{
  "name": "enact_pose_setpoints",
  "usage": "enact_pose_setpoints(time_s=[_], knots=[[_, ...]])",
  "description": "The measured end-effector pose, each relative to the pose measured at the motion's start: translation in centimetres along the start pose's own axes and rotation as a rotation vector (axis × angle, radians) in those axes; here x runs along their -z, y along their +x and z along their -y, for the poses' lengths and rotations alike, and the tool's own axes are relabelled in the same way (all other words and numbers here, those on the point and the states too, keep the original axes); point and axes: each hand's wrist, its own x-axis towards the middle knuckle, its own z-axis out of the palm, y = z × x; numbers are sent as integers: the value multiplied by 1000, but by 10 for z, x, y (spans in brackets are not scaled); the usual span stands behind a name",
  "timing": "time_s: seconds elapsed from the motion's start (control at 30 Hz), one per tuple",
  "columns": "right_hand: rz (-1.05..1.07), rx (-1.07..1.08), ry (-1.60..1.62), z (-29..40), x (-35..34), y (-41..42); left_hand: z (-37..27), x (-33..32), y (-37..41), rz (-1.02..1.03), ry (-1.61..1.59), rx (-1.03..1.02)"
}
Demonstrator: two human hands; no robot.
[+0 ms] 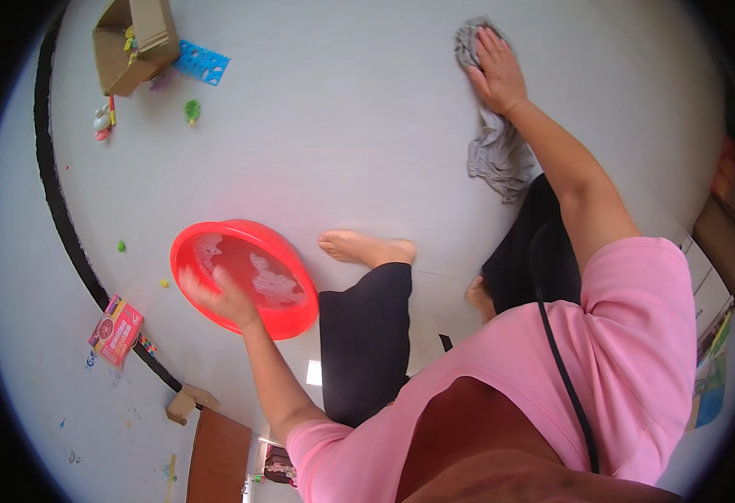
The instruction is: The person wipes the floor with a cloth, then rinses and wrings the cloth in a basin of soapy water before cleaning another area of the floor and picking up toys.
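Note:
Under my right hand [499, 72] lies a crumpled grey cloth [499, 157], pressed flat-palmed against the pale floor. One end bunches beneath the fingers, and the other trails back towards my knee. My left hand [219, 292], a little blurred, hovers over the near left rim of a red plastic basin [307, 314], its fingers spread and nothing in them. Water with patches of white suds [273, 276] fills part of the basin. Whether the left hand touches the rim I cannot tell.
At the upper left, a cardboard box [153, 31] holds small toys, beside a blue perforated plastic piece [204, 61]. A green toy [192, 112] lies nearby. A pink printed box [117, 332] rests near the black skirting [59, 201]. My bare foot [367, 247] stands right of the basin.

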Motion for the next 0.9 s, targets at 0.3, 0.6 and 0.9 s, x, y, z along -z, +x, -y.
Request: enact_pose_setpoints(time_s=[0.3,0.6,0.9], knots=[[-26,-210,7,5,-12,30,-313,-290,-181,925,-32,-863],[-195,-354,-141,9,-44,142,-275,-330,-56,768,-38,-804],[156,535,117,198,-103,271,-221,-310,8,622,1,-342]])
